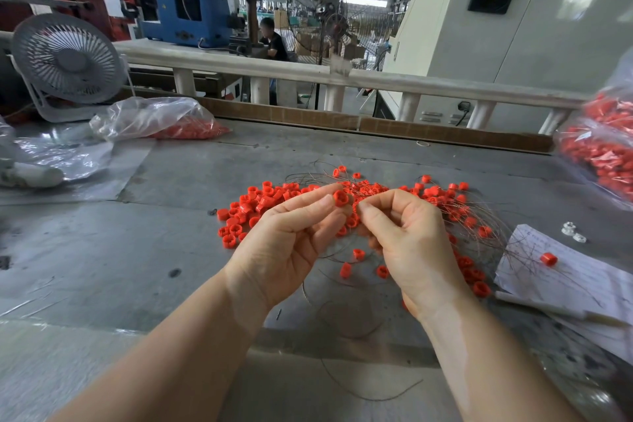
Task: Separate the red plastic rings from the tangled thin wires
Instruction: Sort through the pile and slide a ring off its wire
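I see a grey desk fan (68, 60) far left, clear plastic bag (150, 116) beside it, handwritten paper (561, 271) right, small white fittings (571, 232) near it.

Bag of red rings (603, 151) at right: blurred, cut by frame edge (ring count unreadable).

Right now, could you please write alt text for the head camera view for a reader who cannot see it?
Two bare hands meet above a grey table: the left hand pinches a red ring while the right hand pinches close beside it. Below lie loose red rings tangled with thin wires; bags of rings sit at the edges.
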`<move>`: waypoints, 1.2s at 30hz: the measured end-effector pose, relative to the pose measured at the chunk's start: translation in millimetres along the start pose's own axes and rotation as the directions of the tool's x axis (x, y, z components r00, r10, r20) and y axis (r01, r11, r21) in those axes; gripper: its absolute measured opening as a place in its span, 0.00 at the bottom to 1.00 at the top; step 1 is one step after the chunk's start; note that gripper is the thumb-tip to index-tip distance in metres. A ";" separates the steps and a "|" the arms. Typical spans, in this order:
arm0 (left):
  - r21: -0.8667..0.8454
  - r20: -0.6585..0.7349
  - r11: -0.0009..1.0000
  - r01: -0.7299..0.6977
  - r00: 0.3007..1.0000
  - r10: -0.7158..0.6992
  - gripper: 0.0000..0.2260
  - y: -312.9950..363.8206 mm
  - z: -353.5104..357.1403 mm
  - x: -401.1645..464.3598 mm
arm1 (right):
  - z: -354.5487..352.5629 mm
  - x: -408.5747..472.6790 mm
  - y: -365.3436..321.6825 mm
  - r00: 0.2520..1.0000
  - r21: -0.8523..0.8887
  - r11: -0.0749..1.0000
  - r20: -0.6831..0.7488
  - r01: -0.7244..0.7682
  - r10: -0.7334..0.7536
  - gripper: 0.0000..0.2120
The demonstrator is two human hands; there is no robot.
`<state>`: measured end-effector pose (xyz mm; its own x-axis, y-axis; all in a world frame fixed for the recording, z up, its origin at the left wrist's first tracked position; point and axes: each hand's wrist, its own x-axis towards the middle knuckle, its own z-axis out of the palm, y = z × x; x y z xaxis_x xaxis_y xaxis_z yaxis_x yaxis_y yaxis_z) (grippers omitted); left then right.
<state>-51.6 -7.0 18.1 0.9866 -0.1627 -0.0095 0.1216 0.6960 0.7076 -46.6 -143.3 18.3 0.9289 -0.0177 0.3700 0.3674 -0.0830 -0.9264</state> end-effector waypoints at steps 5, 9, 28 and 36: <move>0.017 -0.009 1.000 -0.003 1.000 0.003 0.09 -1.7 -0.6 0.3 | -0.3 -0.4 -0.5 1.000 -0.008 1.000 0.009 0.002 -0.002 0.09; 0.018 -0.018 1.000 -0.005 1.000 0.006 0.10 -2.8 -0.3 0.7 | -0.2 0.3 -0.4 1.000 -0.009 1.000 0.008 -0.002 0.002 0.09; -0.005 -0.009 1.000 -0.016 1.000 0.016 0.10 -2.6 1.6 0.1 | -1.0 -0.4 -3.4 1.000 -0.007 1.000 0.024 -0.015 0.015 0.08; -0.031 0.003 0.999 -0.019 1.000 0.019 0.10 -2.6 3.1 -1.5 | -2.7 -1.0 -1.9 0.998 -0.013 0.999 0.054 -0.040 0.041 0.08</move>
<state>-53.7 -10.7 18.5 0.9884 -0.1514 0.0059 0.1063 0.7201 0.6857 -48.4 -145.8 19.9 0.9443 0.0326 0.3274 0.3290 -0.0949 -0.9395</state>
